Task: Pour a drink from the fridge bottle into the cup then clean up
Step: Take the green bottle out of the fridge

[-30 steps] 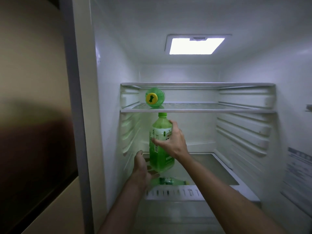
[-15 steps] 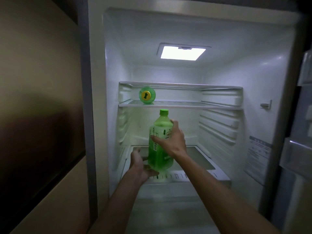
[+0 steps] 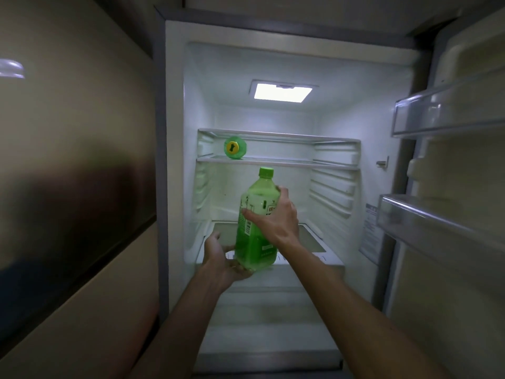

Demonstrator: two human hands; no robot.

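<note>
Your inventory, by material and finish:
- bottle (image 3: 255,233): clear green plastic, glossy, with a printed label wrap; its cap (image 3: 266,172) is matt green plastic.
- fridge (image 3: 336,119) lining: smooth white moulded plastic, faintly shiny, ribbed at the sides.
- shelf (image 3: 276,161): clear glass or plastic, you cannot tell which.
- door bins (image 3: 437,116): transparent glossy plastic.
- cabinet panel (image 3: 71,165) on your left: smooth, semi-gloss, reflective.

Both hands (image 3: 247,242) extended, fingers curled
</note>
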